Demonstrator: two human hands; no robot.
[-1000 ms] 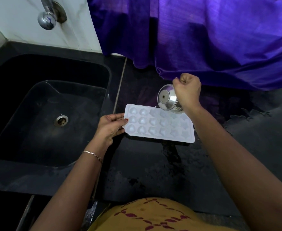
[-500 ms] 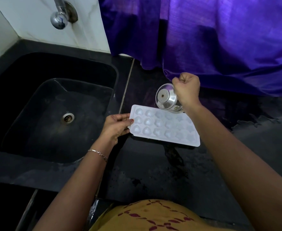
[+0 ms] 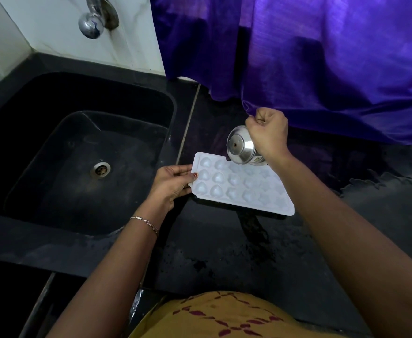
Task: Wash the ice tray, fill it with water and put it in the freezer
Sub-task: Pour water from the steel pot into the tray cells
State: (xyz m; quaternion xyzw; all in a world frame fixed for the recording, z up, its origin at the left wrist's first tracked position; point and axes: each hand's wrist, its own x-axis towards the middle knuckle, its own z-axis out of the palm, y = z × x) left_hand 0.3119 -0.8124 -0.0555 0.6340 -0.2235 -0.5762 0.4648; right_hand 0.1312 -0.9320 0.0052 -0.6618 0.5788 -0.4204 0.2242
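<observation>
A white ice tray [image 3: 241, 189] with heart and star moulds lies on the black counter, just right of the sink. My left hand [image 3: 172, 184] grips its left short edge, thumb on top. My right hand [image 3: 268, 135] is closed around a small steel cup [image 3: 241, 148], tipped with its base toward me over the tray's far edge. The cup's mouth is hidden behind my hand, and I cannot see water leaving it.
A black sink [image 3: 78, 152] with a steel drain [image 3: 100, 169] fills the left side. A chrome tap [image 3: 91, 23] juts from the white wall above it. A purple curtain [image 3: 309, 57] hangs over the counter's back. The counter [image 3: 224, 252] in front of the tray is wet.
The steel cup has stayed tipped over the tray's far edge and both hands keep their grip. My head has shifted, so the sink and tap sit further right in view.
</observation>
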